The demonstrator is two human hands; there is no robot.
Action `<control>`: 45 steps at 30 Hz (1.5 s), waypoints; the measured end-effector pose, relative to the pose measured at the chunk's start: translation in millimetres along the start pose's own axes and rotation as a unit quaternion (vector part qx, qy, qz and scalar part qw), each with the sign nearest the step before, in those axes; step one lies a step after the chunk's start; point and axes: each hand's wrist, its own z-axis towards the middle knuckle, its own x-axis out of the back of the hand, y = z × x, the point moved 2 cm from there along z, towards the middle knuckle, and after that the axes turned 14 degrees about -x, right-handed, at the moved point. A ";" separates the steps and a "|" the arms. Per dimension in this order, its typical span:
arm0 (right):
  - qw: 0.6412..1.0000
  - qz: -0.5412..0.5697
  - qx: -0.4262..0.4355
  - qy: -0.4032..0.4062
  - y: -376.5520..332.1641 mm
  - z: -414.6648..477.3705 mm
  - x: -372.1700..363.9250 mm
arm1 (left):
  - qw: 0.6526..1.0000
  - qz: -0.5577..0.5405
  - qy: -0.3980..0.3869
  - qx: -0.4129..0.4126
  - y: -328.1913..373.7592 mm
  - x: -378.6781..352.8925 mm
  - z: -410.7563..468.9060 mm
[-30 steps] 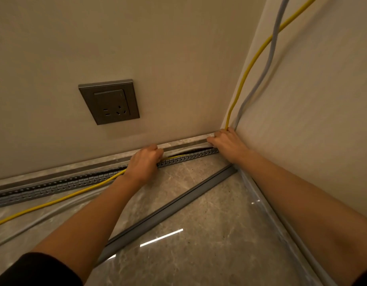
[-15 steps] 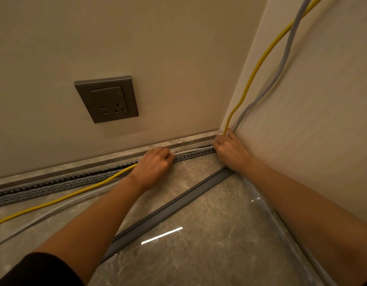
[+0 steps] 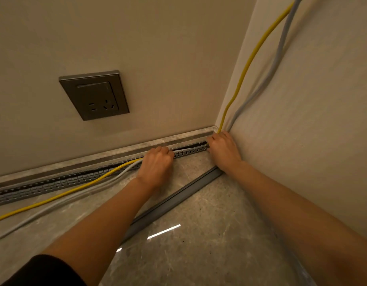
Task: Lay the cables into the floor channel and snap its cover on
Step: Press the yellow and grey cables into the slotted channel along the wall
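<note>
A grey slotted floor channel [image 3: 60, 181] runs along the foot of the back wall to the corner. A yellow cable [image 3: 247, 65] and a grey cable [image 3: 275, 65] come down the right wall into the corner, pass through the channel between my hands, and leave it left of my left hand across the floor. My left hand [image 3: 156, 165] rests fingers-down on the channel over both cables. My right hand [image 3: 222, 148] presses on the channel's corner end. Whether either hand grips a cable is hidden. The grey cover strip [image 3: 172, 201] lies diagonally on the floor.
A grey wall socket [image 3: 94, 94] sits on the back wall above the channel. The glossy marble floor [image 3: 199, 254] spreads below my arms. The right wall [image 3: 312, 120] stands close beside my right arm.
My left hand has slid rightwards along the channel toward the corner. The grey cable now shows beside the yellow one left of that hand. The view has shifted slightly.
</note>
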 end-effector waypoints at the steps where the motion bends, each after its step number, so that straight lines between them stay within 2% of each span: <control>1: 1.000 -0.008 -0.006 0.002 -1.0 0.4 0.8 | 1.000 -0.014 -0.007 0.020 0.6 0.7 -0.7; 6: 0.999 0.024 -0.016 0.041 -2.7 -3.3 -6.7 | 0.996 -0.051 -0.021 0.070 3.7 -1.3 -4.6; 10: 0.999 0.028 -0.022 0.017 -3.0 -6.0 1.6 | 0.998 -0.023 -0.057 0.032 7.0 9.5 0.2; 18: 0.996 0.034 -0.059 -0.064 -12.2 -0.7 7.5 | 0.989 -0.027 -0.136 0.055 1.4 17.5 13.5; 23: 0.991 0.114 -0.048 -0.044 1.2 -13.3 0.5 | 0.986 -0.049 -0.148 0.054 7.4 20.2 11.6; 25: 0.995 0.085 -0.028 -0.031 8.4 -14.6 1.1 | 0.985 -0.056 -0.153 0.055 5.1 20.3 9.6; 28: 0.998 0.000 0.004 -0.056 13.4 -7.6 4.6 | 0.983 -0.059 -0.161 0.060 5.3 26.6 10.9; 35: 0.991 -0.107 -0.037 -0.076 4.8 -0.2 14.3 | 0.981 -0.099 -0.131 0.099 8.6 20.8 3.3; 40: 0.991 -0.062 -0.071 -0.090 -13.5 2.3 24.9 | 0.965 -0.226 -0.056 0.123 -1.4 23.9 -5.9; 45: 0.998 -0.028 -0.007 -0.047 -38.9 -12.4 35.4 | 0.967 -0.189 -0.029 0.168 -24.3 32.8 -32.1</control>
